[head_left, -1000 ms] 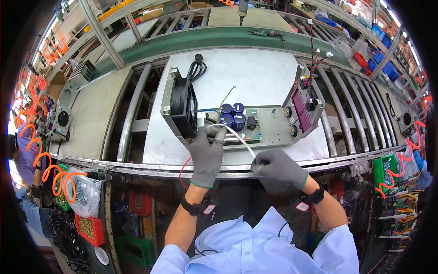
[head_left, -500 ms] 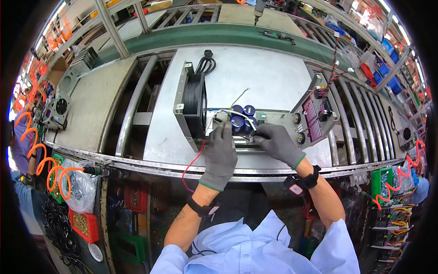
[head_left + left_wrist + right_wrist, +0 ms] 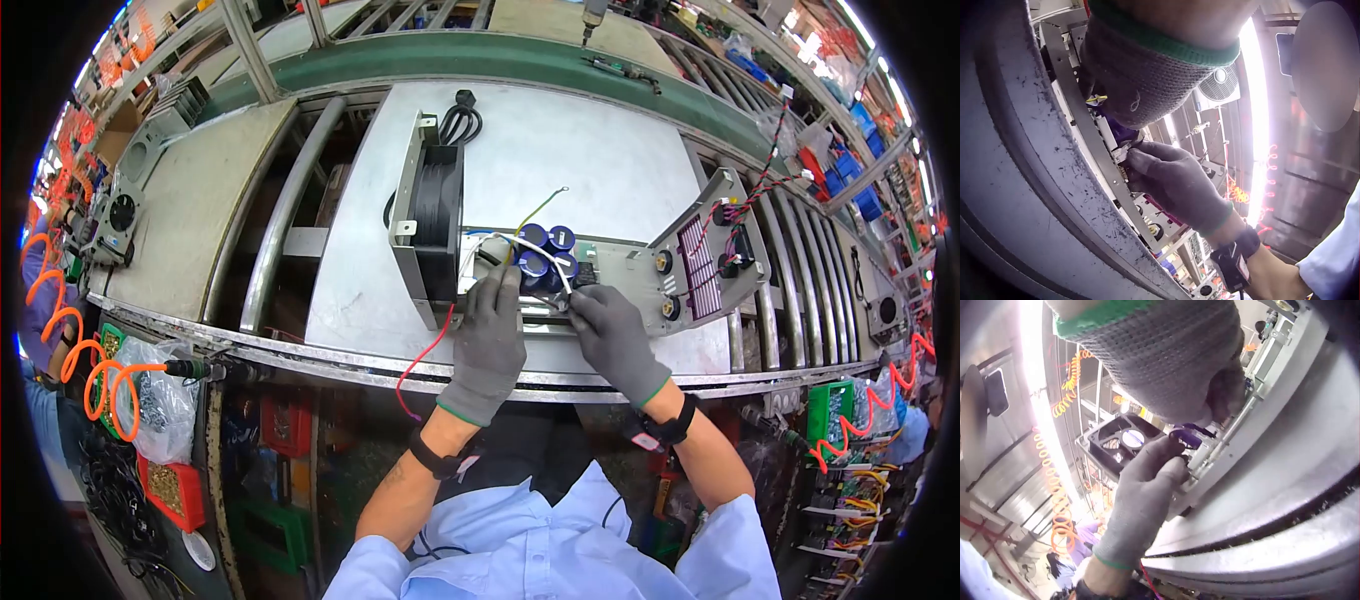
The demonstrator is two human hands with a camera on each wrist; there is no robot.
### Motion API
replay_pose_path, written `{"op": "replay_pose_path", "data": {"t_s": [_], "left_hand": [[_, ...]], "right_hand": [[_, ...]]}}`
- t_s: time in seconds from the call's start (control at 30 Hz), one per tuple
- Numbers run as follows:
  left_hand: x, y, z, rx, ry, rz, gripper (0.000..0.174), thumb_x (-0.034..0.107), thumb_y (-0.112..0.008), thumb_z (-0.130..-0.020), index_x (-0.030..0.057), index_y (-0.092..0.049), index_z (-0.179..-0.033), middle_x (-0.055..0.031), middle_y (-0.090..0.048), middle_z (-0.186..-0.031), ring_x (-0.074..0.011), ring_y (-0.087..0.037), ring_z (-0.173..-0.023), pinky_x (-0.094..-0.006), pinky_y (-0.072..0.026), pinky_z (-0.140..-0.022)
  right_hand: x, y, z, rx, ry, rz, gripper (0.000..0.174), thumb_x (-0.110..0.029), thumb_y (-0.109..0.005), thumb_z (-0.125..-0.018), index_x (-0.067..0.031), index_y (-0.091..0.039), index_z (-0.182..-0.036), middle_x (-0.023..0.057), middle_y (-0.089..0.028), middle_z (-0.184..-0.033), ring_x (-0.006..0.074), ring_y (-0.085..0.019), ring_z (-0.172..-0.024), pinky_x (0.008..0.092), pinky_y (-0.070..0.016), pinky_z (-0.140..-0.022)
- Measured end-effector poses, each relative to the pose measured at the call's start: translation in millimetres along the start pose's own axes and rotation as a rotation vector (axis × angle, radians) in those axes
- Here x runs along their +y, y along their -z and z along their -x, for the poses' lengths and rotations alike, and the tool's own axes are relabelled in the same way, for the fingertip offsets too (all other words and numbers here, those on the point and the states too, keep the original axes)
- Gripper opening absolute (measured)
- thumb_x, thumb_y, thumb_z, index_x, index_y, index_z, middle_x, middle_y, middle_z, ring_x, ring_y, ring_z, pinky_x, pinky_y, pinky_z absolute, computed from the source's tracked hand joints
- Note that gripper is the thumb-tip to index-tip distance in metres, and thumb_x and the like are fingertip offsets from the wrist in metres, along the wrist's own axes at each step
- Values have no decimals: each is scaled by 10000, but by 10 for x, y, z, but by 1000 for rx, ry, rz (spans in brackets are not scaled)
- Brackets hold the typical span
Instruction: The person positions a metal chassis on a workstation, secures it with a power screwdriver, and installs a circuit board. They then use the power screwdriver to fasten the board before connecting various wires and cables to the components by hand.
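An open metal chassis (image 3: 640,318) holds a black fan (image 3: 437,215), blue capacitors (image 3: 534,264) and a circuit board. A white cable (image 3: 545,246) arcs over the capacitors, its end at my right hand (image 3: 615,335). That gloved hand pinches the cable end by the chassis's near edge, thumb and forefinger together (image 3: 1169,175). My left hand (image 3: 488,345), also in a grey glove, reaches in between fan and capacitors; its fingers (image 3: 1166,447) bend down at the parts, and I cannot tell whether they grip something. A yellow-green wire (image 3: 540,212) with a ring terminal sticks up behind the capacitors.
A red wire (image 3: 425,360) hangs over the near edge below the fan. Behind the chassis lies a coiled black power cord (image 3: 461,122) on the metal plate (image 3: 570,130). Purple heatsink (image 3: 697,265) and red-black wires stand at the right. Rollers (image 3: 290,225) flank the plate.
My right hand has moved left and up to the chassis, bringing the white cable end down in front of the capacitors. My left hand has shifted slightly right. The head view has turned a little.
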State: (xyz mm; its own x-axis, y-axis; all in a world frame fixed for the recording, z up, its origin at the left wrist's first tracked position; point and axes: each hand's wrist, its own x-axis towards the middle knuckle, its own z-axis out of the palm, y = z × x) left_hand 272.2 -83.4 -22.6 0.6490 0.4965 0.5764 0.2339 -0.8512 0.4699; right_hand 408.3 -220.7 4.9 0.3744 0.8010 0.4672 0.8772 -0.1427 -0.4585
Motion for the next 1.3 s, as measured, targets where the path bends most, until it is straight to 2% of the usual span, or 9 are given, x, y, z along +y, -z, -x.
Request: {"op": "replay_pose_path", "data": {"t_s": [0.1, 0.4, 0.53, 0.67, 0.8, 0.97, 1.1, 1.23, 1.3], "left_hand": [[29, 72, -16, -30, 33, 74, 425, 31, -554, -937, -3, -505, -1357, -196, -557, -1313, -367, -574, -1179, -420, -523, -962], [55, -79, -17, 79, 39, 152, 364, 23, -529, -961, -17, -538, -1323, -214, -573, -1257, -389, -578, -1149, -453, -507, -944], [110, 39, -67, 88, 11, 99, 384, 6, -497, -970, -21, -504, -1353, -230, -550, -1301, -417, -554, -1219, -446, -504, -982], [208, 282, -399, 31, 14, 87, 497, -36, -495, -935, -33, -414, -1425, -269, -506, -1357, -439, -480, -1309, -473, -442, -1082], [74, 34, -580, -57, 7, -206, 573, -11, -547, -883, -30, -398, -1436, -247, -538, -1349, -426, -456, -1346, -480, -385, -1132], [39, -57, -542, -202, 56, -303, 227, 134, -597, -913, 28, -592, -1114, -178, -581, -1171, -351, -531, -1237, -442, -423, -1077], [17, -99, -511, -117, 23, -385, 212, 113, -610, -901, 38, -625, -1099, -171, -560, -1312, -358, -450, -1349, -467, -388, -1115], [-92, -128, -533, -236, -18, -382, 254, 124, -622, -894, 30, -629, -1130, -183, -572, -1363, -377, -437, -1384, -482, -356, -1139], [-80, -87, -555, -325, 3, -360, 242, 118, -609, -902, 29, -629, -1126, -189, -609, -1307, -383, -443, -1384, -484, -351, -1138]], "right_hand": [[-123, -25, 69, -25, 49, 214, 359, 32, -620, -791, -10, -663, -1145, 133, -648, -1058, 337, -630, -956, 433, -538, -806], [-105, -22, 40, -172, 219, 504, 327, -90, -623, -808, 50, -648, -1102, 124, -588, -950, 280, -581, -874, 390, -496, -708], [-69, 94, -24, -254, 192, 404, 348, -75, -651, -785, 40, -653, -1114, 128, -606, -968, 288, -610, -905, 410, -508, -720], [-84, 335, -314, -129, -4, 60, 240, -31, -627, -806, -17, -707, -1031, 139, -686, -897, 305, -674, -806, 411, -548, -715], [-124, 300, -944, 36, -264, -67, 341, -214, -689, -882, -11, -716, -1154, 148, -722, -892, 248, -699, -810, 367, -553, -750], [290, -89, -1403, -162, -334, -273, 381, -313, -696, -866, -47, -742, -1134, 193, -738, -1035, 333, -713, -901, 382, -557, -851], [340, -148, -1532, -291, -333, -210, 288, -252, -693, -875, -14, -774, -1014, 142, -749, -830, 200, -702, -745, 332, -551, -727], [451, -235, -1693, -351, -290, -267, 220, -186, -692, -846, -18, -779, -957, 141, -747, -791, 206, -714, -703, 338, -564, -711], [471, -303, -1782, -408, -297, -205, 224, -197, -691, -818, -36, -785, -943, 174, -744, -836, 290, -721, -778, 388, -571, -770]]}}
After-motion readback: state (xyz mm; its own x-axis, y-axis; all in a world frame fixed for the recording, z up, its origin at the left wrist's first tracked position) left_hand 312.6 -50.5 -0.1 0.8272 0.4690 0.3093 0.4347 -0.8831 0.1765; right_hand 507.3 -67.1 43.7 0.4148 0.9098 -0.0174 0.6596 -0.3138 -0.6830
